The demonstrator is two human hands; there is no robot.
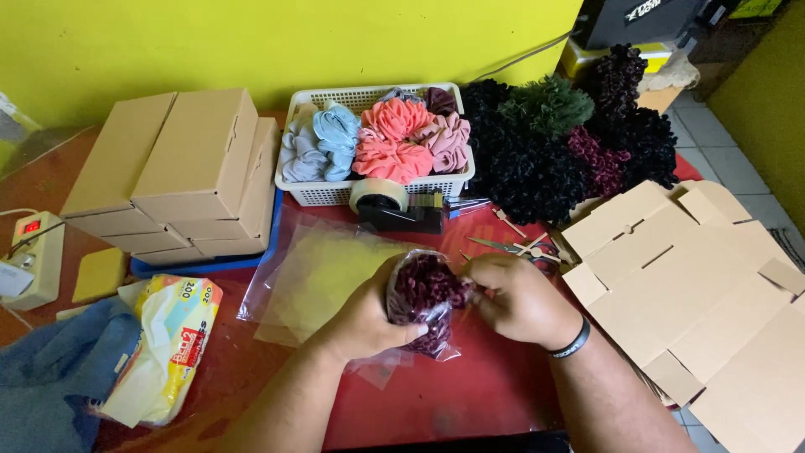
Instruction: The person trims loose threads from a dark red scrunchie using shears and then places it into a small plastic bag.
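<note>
My left hand (pixel 365 317) grips a clear plastic bag (pixel 423 304) stuffed with a dark maroon scrunchie, holding it upright over the red table (pixel 470 394). My right hand (pixel 518 298), with a black band on its wrist, pinches the right side of the same bag near its top. The bag's loose end trails down toward the table below my left hand.
Flat clear bags (pixel 323 268) lie left of my hands. A tape dispenser (pixel 394 205) and scissors (pixel 511 246) sit behind them. A white basket (pixel 319 195) holds pastel scrunchies; dark scrunchies (pixel 553 143) pile to its right. Folded boxes (pixel 184 168) stand left, flat cardboard (pixel 696 294) right, a tissue pack (pixel 172 344) near left.
</note>
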